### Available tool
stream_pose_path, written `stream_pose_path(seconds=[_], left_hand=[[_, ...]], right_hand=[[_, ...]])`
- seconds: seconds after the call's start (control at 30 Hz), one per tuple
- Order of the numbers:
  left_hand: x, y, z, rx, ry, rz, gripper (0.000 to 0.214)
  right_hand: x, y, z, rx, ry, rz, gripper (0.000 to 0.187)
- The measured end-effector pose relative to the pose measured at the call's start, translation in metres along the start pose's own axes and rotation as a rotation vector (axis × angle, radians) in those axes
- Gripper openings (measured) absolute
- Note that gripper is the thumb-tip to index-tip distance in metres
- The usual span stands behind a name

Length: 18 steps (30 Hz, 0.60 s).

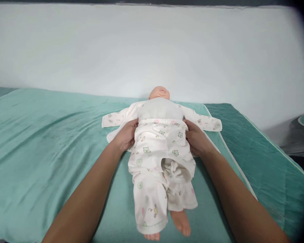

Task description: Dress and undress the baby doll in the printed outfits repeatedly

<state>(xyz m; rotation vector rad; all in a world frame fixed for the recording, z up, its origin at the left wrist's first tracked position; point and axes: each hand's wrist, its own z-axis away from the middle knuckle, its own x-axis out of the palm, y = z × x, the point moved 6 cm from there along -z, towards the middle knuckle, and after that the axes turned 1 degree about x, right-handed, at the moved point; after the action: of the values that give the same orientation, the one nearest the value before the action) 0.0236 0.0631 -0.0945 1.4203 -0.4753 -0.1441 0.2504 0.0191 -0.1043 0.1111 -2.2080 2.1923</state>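
Note:
A baby doll (160,92) lies on its back, head toward the wall and feet toward me. It wears white printed pants (157,141), with the elastic waistband up at its belly. A white printed shirt (212,123) is on its arms, spread open at the front over a plain pale torso. My left hand (128,135) is closed on the waistband at the left side, fingertips partly hidden. On the other side my right hand (195,137) grips the same waistband. The doll's right-hand foot (181,222) sticks out of its leg; toes show at the other hem.
A green blanket (53,145) with several folds covers the surface under the doll. To the right lies a darker green quilted cover (258,162) with a pale edge. A white wall (152,47) stands right behind the doll's head.

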Motion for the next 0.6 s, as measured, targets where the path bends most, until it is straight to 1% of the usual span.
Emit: stream_pose_path(seconds=[0.1,0.27,0.33,0.4,0.43,0.5,0.53,0.6], left_hand=[[0.0,0.001,0.0,0.025,0.0,0.006,0.046],[0.001,0.006,0.004,0.072,-0.019,-0.061,0.043],[-0.001,0.009,0.007,0.107,-0.007,-0.146,0.039],[-0.004,0.014,0.009,0.17,0.023,-0.314,0.033],[-0.007,0.017,0.011,0.202,0.059,-0.411,0.032],[-0.016,0.019,0.013,0.232,0.179,-0.559,0.034],[-0.022,0.019,0.014,0.231,0.25,-0.587,0.037],[-0.03,0.021,0.016,0.246,0.377,-0.565,0.038]], right_hand=[[0.001,-0.002,-0.003,-0.002,-0.02,-0.039,0.039],[-0.002,-0.003,-0.005,-0.01,-0.062,-0.064,0.035],[-0.004,-0.002,-0.005,-0.01,-0.069,-0.036,0.032],[-0.005,0.0,-0.005,-0.009,-0.067,-0.013,0.029],[-0.006,0.002,-0.005,-0.015,-0.056,-0.005,0.028],[-0.009,0.004,-0.005,-0.042,-0.008,0.027,0.025],[-0.011,0.005,-0.006,-0.06,0.029,0.06,0.023],[-0.015,0.003,-0.006,-0.104,0.129,0.17,0.021]])
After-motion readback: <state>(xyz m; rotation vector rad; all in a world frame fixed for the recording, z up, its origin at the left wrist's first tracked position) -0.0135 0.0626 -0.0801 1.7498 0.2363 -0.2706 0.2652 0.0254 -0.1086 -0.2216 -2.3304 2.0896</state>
